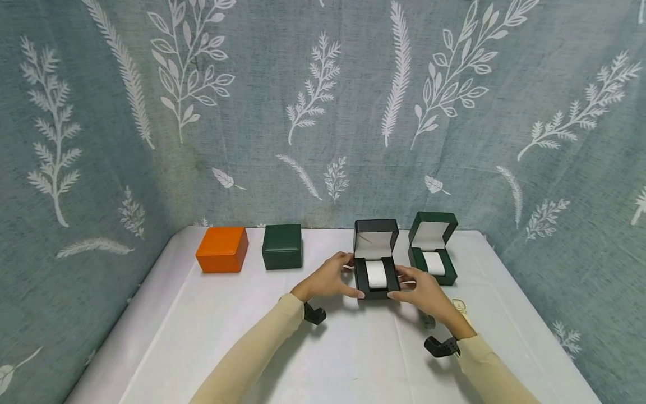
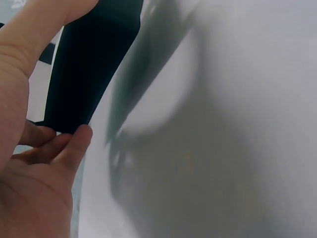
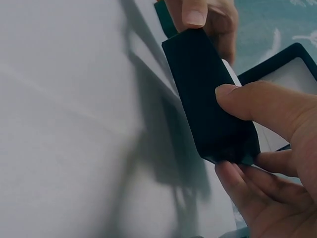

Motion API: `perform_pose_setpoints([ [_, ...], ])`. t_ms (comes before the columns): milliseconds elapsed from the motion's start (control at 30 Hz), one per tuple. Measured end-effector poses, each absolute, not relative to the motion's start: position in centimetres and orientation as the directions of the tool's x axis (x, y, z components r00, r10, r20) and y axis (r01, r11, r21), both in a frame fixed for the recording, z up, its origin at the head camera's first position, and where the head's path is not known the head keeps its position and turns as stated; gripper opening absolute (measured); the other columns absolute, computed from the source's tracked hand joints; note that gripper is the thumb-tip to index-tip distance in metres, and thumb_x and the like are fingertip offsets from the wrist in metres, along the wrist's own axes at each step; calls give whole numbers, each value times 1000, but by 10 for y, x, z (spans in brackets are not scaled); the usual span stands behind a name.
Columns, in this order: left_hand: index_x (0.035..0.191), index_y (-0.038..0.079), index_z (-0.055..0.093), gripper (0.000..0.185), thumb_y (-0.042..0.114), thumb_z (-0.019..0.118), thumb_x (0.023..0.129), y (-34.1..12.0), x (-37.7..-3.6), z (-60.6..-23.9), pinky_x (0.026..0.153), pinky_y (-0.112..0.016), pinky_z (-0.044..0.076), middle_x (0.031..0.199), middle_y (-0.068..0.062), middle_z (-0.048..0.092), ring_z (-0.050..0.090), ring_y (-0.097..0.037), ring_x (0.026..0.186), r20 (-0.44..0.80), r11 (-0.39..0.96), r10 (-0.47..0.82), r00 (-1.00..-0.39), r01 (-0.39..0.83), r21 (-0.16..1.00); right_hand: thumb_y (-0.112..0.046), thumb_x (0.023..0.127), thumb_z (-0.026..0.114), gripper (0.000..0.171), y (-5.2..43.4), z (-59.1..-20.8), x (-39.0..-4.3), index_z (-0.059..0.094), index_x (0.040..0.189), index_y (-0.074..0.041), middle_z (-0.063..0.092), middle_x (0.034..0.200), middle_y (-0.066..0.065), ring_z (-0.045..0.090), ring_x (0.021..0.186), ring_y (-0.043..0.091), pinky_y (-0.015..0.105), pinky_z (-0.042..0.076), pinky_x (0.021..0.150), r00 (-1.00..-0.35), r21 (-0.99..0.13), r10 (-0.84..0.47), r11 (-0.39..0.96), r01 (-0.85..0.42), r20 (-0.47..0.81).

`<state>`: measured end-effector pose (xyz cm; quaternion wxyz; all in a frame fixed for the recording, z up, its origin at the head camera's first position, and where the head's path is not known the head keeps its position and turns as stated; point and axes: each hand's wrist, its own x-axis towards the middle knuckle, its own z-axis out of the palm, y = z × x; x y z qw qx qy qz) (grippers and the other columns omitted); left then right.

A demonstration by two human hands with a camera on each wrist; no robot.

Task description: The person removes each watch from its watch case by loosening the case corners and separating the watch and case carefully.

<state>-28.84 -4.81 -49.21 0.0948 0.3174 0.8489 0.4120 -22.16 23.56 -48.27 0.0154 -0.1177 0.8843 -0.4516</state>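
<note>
One black box (image 1: 375, 294) was gripped by left hand (image 1: 328, 279) and right hand (image 1: 424, 290). It was judged light and stiff, best held low.

Black box (image 1: 388, 273), lid (image 1: 375, 225) raised open, white cushion (image 1: 375, 275) seated inside, held between both hands (image 1: 328, 276).

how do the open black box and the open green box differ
The left hand and right hand grip the black box; neither grips the green box. In the head view, the black box is left of the green box. Both are open, with a white cushion inside.
</note>
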Motion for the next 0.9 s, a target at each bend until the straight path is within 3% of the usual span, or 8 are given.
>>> perform_pose_setpoints([
  [367, 160, -1, 27, 115, 44, 92, 77, -41, -314, -492, 112, -38, 43, 150, -11, 44, 48, -24, 136, 5, 516, 586, -810, 379, 768, -26, 86, 87, 81, 234, -481, -248, 48, 152, 0, 62, 134, 19, 63, 119, 35, 49, 53, 99, -980, -798, -199, 587, -136, 20],
  [667, 161, 5, 31, 107, 36, 92, 78, -32, -332, -492, 114, -39, 40, 146, -9, 48, 49, -23, 134, 1, 490, 625, -781, 394, 778, -23, 87, 85, 82, 239, -484, -260, 44, 153, 3, 62, 133, 19, 60, 119, 33, 50, 51, 98, -984, -806, -177, 585, -96, -11],
  [900, 160, 2, 30, 107, 31, 93, 78, -27, -339, -496, 114, -39, 40, 148, -11, 46, 50, -24, 134, -15, 487, 621, -783, 371, 791, -21, 87, 84, 81, 238, -484, -268, 44, 153, 4, 63, 129, 18, 60, 118, 32, 49, 52, 96, -986, -797, -165, 601, -68, -39],
])
